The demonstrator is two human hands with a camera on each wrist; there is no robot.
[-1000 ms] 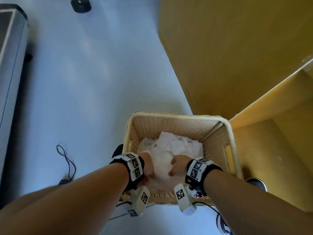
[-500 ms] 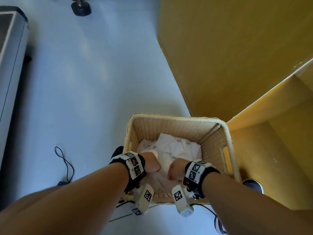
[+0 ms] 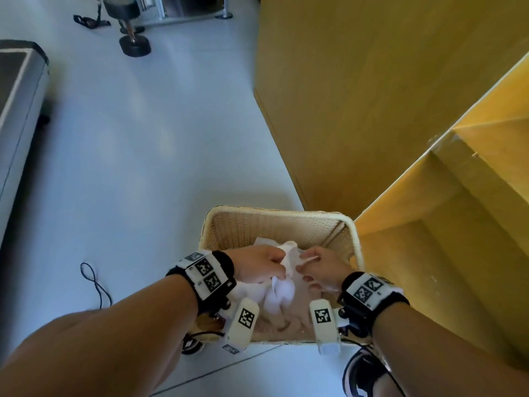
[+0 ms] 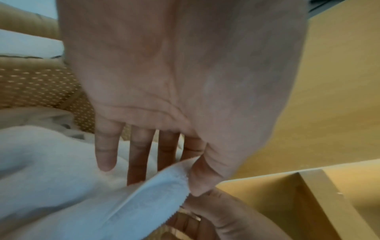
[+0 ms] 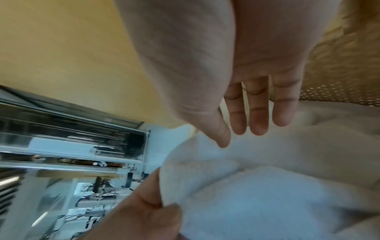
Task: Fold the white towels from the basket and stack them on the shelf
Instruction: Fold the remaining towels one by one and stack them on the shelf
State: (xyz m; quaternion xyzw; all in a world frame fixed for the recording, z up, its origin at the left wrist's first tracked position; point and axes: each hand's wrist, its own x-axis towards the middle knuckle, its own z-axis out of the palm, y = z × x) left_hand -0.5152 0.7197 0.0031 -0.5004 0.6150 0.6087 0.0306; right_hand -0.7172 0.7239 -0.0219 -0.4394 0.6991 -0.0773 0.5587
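A: How much of the crumpled white terry towel (image 3: 282, 293) can you make out in the head view?

B: Little. The left hand (image 3: 259, 265) and right hand (image 3: 322, 272) cover its upper folds, and the 2 wrist cameras hide the near wall of the cream woven basket (image 3: 274, 222).

A: The right hand's grip?

B: In the right wrist view, its index finger is hidden behind the thumb (image 5: 221, 133).

A: That grey metal machinery (image 5: 72, 138) there?

B: Blurred; I can't tell what it is.
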